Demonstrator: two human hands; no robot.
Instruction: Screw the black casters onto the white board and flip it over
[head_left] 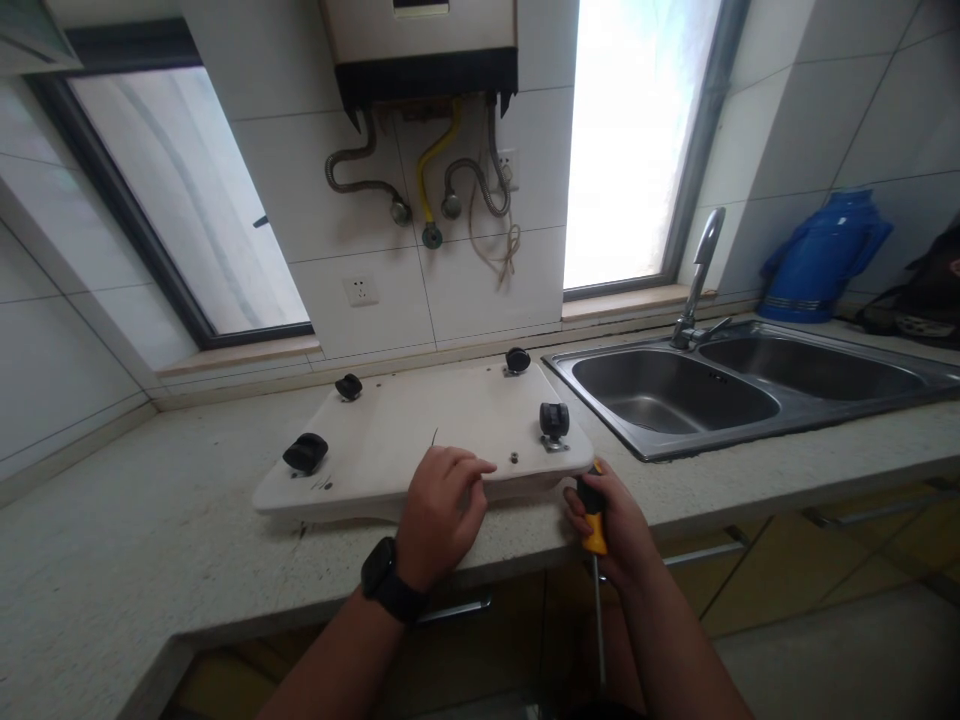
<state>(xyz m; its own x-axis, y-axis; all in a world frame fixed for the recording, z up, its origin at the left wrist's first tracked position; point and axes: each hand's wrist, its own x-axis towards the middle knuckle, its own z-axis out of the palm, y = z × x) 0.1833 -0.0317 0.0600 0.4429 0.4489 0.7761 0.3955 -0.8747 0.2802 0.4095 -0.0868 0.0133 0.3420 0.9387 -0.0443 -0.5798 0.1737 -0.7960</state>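
Observation:
A white board (pixel 427 420) with rounded corners lies on the counter, underside up. Black casters stand near its corners: a front right caster (pixel 555 420), a back right caster (pixel 517 360), a back left caster (pixel 349 387) and a front left caster (pixel 306 453). My left hand (pixel 444 510), watch on the wrist, rests at the board's front edge with fingers loosely bent, thumb apart and nothing seen in them. A small screw or nut (pixel 514 457) sits just right of its fingertips. Beside the board's front right corner, my right hand (pixel 619 515) grips a yellow-and-black screwdriver (pixel 595 535), its shaft pointing down.
To the right is a steel double sink (pixel 667 395) with a faucet (pixel 697 290). A blue thermos jug (pixel 825 260) stands behind it, beside a dark bag (pixel 922 290). On the wall hangs a water heater (pixel 427 50) with hoses. Drawers with handles (pixel 454 610) lie below the counter edge.

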